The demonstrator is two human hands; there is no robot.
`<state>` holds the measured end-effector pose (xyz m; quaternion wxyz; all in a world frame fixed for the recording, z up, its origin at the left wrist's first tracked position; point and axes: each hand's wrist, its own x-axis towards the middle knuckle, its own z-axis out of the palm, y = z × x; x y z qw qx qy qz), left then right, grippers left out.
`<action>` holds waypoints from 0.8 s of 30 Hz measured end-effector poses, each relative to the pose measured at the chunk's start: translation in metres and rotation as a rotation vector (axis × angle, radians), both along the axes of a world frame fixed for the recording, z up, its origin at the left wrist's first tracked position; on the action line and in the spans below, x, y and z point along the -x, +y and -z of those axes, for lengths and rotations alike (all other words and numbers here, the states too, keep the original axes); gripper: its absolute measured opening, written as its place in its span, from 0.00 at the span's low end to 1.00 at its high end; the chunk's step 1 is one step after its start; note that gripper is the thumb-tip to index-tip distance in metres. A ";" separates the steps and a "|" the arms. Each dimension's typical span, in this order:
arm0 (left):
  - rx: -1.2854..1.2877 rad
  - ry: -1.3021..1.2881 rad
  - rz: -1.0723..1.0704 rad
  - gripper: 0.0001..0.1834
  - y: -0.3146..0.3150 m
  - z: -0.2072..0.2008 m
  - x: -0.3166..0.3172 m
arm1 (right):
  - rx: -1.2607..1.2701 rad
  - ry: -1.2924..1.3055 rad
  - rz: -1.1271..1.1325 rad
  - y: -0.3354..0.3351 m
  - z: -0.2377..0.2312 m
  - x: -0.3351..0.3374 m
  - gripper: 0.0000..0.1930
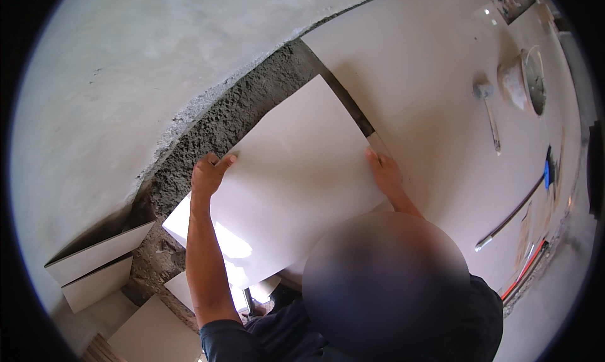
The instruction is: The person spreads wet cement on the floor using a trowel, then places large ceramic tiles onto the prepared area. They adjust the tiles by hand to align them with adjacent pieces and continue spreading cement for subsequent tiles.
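A large glossy white floor tile (296, 160) is held between my two hands, lying slantwise over a strip of rough grey mortar (252, 94). My left hand (210, 175) grips the tile's far left edge, thumb on top and fingers wrapped under. At the opposite edge, my right hand (384, 171) holds the tile, its fingers partly hidden. The tile's far corner points toward the laid tiles (428, 65), with a narrow dark gap between. Whether the tile touches the mortar, I cannot tell. A blurred round shape covers part of the near side.
A plastered wall (138, 65) borders the mortar. Cut tile pieces (104, 255) lean at the lower left, near another tile (154, 333). On the laid floor at right are a mallet (485, 100), a mortar-stained bucket (513, 84) and a long thin bar (510, 217).
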<state>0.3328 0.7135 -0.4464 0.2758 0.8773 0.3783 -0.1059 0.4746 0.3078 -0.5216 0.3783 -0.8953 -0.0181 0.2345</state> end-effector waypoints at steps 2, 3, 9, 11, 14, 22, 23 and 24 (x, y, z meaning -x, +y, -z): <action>-0.044 0.041 0.007 0.34 0.000 0.002 0.002 | 0.033 -0.069 0.050 0.002 0.002 0.005 0.33; -0.078 0.070 0.000 0.33 0.001 0.002 0.005 | 0.047 -0.055 0.083 0.002 0.004 0.007 0.33; -0.718 -0.439 -0.627 0.36 0.014 -0.009 0.134 | -0.084 -0.123 0.200 -0.004 0.017 0.013 0.31; -0.677 -0.120 -1.151 0.44 -0.004 0.006 0.209 | -0.082 -0.113 0.213 -0.008 0.020 0.012 0.31; 0.209 -0.379 -1.340 0.52 -0.031 0.056 0.286 | -0.090 -0.074 0.241 -0.013 0.019 0.013 0.31; -0.085 -0.171 -1.075 0.48 -0.044 0.068 0.257 | 0.146 -0.036 0.073 0.004 0.000 -0.017 0.36; -0.056 -0.119 -1.111 0.48 -0.043 0.064 0.249 | 0.194 0.001 0.058 0.009 -0.002 -0.026 0.37; -0.029 -0.087 -1.132 0.48 -0.039 0.061 0.242 | 0.222 0.010 0.027 0.019 -0.001 -0.038 0.38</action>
